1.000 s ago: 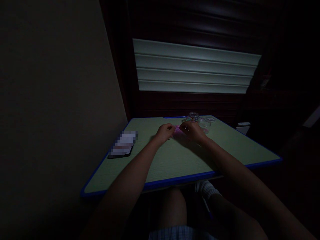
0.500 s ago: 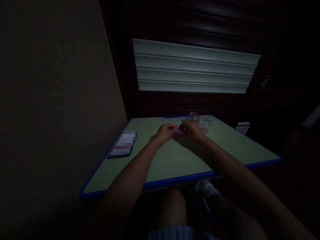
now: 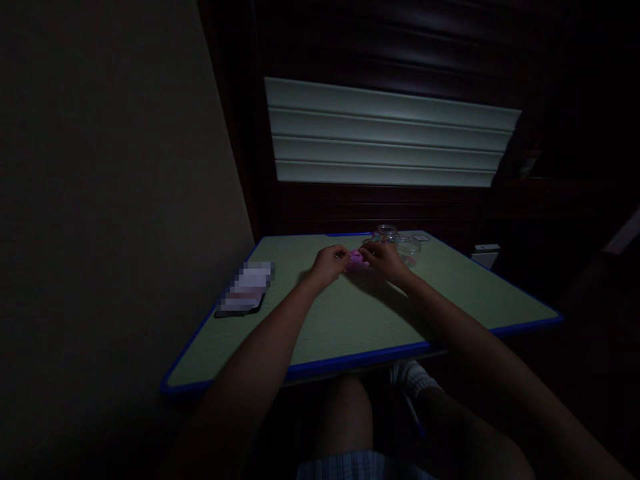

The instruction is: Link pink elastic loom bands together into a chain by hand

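Observation:
Between my two hands, toward the back of the table, is a small pink thing; it is too dim to tell its kind. My left hand is closed in a pinch at its left edge. From the right, my right hand also pinches at it, thumb and fingers together, and covers part of it. Just behind my right hand stands a clear jar with small multicoloured pieces inside. A lower clear container, with something pinkish at its bottom, is right beside that hand.
The green table has a raised blue edge. At its left lies a blurred-out flat object, probably a phone. A clear round lid rests at the back right. A wall rises on the left, and dark panelling stands behind the table.
My right hand has shifted slightly, and more of the pink thing shows between the hands. My left hand stays nearly in place.

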Demonstrator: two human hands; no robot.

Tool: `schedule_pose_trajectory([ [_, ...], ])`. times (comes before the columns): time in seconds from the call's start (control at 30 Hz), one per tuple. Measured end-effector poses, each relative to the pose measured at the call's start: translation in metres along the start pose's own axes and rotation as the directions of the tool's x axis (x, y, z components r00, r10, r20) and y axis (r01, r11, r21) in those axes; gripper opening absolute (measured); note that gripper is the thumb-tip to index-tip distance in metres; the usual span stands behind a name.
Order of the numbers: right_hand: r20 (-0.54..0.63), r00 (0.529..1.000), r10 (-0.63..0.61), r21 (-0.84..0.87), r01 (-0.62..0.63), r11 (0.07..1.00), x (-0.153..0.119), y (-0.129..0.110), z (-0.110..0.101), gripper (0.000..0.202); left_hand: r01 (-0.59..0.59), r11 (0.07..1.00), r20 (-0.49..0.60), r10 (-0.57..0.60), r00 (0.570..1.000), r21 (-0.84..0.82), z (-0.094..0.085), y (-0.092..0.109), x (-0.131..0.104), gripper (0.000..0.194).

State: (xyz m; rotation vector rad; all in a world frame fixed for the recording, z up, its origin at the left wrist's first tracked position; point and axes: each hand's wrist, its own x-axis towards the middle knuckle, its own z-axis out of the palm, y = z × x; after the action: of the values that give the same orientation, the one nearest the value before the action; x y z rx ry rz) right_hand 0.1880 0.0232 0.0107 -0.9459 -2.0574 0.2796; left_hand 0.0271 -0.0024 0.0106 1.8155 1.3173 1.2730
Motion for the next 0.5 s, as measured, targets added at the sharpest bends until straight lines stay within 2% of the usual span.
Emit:
schedule_pose_trajectory([
  [0.2,0.070,0.991,0.116,0.131,-0.124,0.984,0.0026,0.0043,0.0005,0.035,0.001,1.000,-0.004,-0.001,1.000,0.009,-0.0005,-0.0006,0.0000,0.015],
  [0.33,0.120,0.988,0.097,0.169,-0.116,0.979,0.0025,0.0013,-0.0006,0.031,0.016,1.000,-0.005,-0.016,1.000,0.011,-0.0011,0.0036,-0.0025,0.015],
  [0.5,0.101,0.991,0.089,0.149,-0.104,0.983,0.0024,0.0004,-0.0005,0.026,0.026,1.000,0.005,-0.026,1.000,0.004,-0.0009,0.0046,-0.0035,0.015],
])
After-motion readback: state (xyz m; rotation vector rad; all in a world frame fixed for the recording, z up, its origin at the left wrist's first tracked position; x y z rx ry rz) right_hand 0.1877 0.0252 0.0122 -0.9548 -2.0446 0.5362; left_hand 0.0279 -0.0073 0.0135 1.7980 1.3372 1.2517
